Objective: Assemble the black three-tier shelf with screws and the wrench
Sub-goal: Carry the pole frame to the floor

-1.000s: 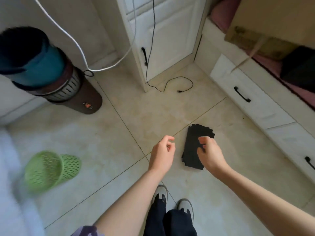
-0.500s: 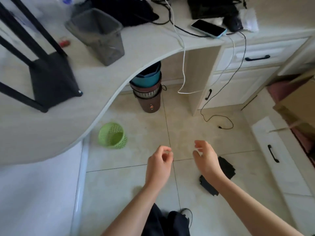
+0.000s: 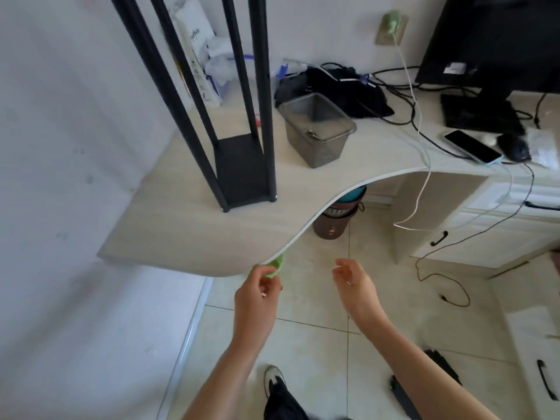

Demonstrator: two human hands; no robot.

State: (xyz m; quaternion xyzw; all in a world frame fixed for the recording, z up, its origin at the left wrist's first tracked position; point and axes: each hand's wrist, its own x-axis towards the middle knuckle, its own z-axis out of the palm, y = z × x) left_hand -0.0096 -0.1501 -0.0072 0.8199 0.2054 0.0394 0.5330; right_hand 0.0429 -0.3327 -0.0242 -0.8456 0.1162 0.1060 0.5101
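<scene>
View swings up from floor: shelf frame (image 3: 242, 165) now ahead of hands; left hand (image 3: 257, 294) pinches small pale part, right hand (image 3: 353, 283) loosely curled, empty — fastening likely next.

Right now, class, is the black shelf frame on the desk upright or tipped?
Upright: the black shelf frame stands on the desk, posts rising from its base panel.

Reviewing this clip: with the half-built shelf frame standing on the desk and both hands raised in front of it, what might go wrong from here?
1. The black shelf frame stands tall and narrow on the desk; a push may tip it.
2. The left hand seems to pinch something tiny, which might drop to the floor.
3. The black panel lies by the feet, a likely tripping hazard.
</scene>
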